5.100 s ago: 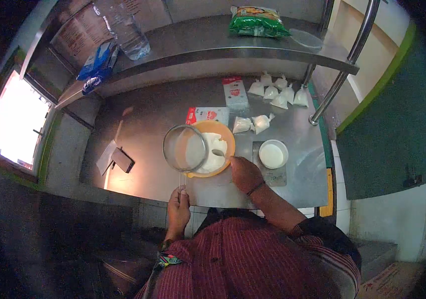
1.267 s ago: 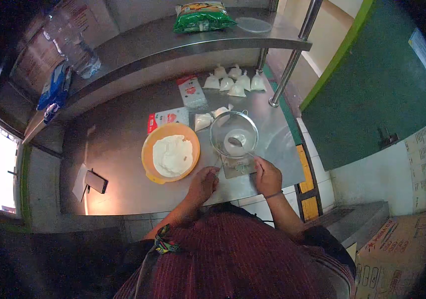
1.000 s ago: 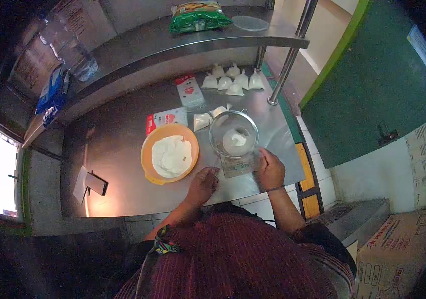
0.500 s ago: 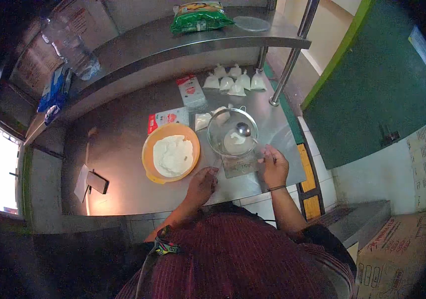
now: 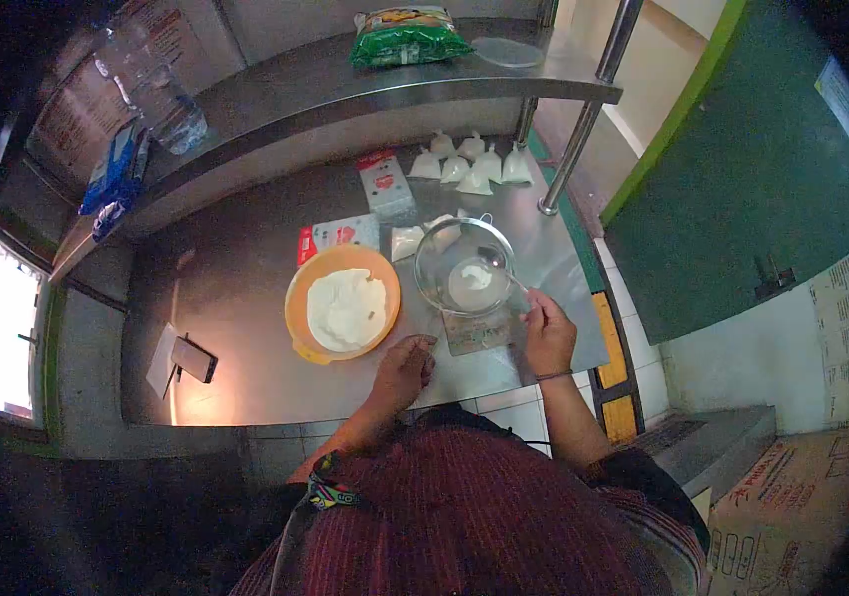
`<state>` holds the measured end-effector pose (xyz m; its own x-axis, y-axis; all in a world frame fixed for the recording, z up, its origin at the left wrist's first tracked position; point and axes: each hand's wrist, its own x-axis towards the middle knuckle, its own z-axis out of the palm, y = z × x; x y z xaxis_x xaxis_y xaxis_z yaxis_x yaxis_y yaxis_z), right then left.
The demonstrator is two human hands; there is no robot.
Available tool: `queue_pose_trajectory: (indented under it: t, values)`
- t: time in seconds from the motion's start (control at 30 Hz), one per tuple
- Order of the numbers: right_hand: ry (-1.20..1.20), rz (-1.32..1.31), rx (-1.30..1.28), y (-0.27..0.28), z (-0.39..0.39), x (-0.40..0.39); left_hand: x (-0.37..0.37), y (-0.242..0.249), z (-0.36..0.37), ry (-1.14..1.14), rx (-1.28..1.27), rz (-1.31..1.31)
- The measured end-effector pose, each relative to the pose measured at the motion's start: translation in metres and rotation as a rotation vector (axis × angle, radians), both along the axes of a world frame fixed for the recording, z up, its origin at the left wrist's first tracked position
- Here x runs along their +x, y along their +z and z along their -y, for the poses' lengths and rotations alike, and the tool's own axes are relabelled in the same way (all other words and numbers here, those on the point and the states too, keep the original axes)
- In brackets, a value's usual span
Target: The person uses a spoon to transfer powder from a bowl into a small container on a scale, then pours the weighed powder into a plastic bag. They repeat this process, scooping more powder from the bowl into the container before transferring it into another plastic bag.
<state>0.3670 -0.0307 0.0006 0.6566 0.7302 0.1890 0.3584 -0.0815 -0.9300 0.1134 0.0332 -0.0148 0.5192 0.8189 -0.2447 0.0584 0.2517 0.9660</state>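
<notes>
My right hand grips the handle of a metal spoon, whose far end reaches inside a round, see-through bowl-like vessel. That vessel has a shiny rim with a small wire loop, and a little white powder shows in it. Under its near side lies a flat kitchen scale. My left hand rests at the table's front edge with fingers curled and nothing visible in them. Just beyond it stands an orange basin holding a heap of white powder.
Several tied bags of white powder stand at the back of the steel table, near two red-and-white boxes. A phone leans on a stand at left. Overhead, a shelf carries a green packet and a plastic bottle.
The spoon's shiny bowl, plain to see before, has tilted or dipped and is now hard to make out. My right hand has closed more around its handle. My left hand is almost unmoved.
</notes>
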Motion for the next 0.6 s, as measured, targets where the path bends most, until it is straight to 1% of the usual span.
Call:
queue_pose_trajectory:
  t: [0.07, 0.1, 0.17, 0.2, 0.27, 0.4, 0.47, 0.6]
  values:
    - [0.021, 0.344, -0.139, -0.004, 0.001, 0.004, 0.0, 0.001, 0.001, -0.014, 0.149, -0.058]
    - [0.022, 0.345, -0.137, -0.005, 0.001, 0.003, 0.0, -0.001, 0.001, -0.013, 0.15, -0.058]
    - [0.064, 0.495, -0.1, -0.007, 0.004, 0.0, 0.0, -0.005, -0.001, -0.055, 0.653, -0.1]
    - [0.064, 0.495, -0.099, -0.007, 0.006, -0.003, 0.0, -0.005, 0.0, -0.055, 0.654, -0.1]
    - [0.1, 0.464, -0.05, -0.007, 0.01, -0.008, 0.003, -0.005, 0.002, -0.001, 0.082, -0.085]
    - [0.101, 0.432, -0.014, -0.003, 0.014, -0.013, 0.001, -0.012, 0.001, -0.007, 0.135, -0.103]
    - [0.183, 0.454, -0.117, -0.004, 0.016, -0.012, 0.001, -0.004, 0.004, -0.01, 0.228, -0.157]
    - [0.169, 0.494, -0.144, -0.004, 0.015, -0.011, 0.002, -0.002, 0.005, 0.015, 0.137, -0.094]
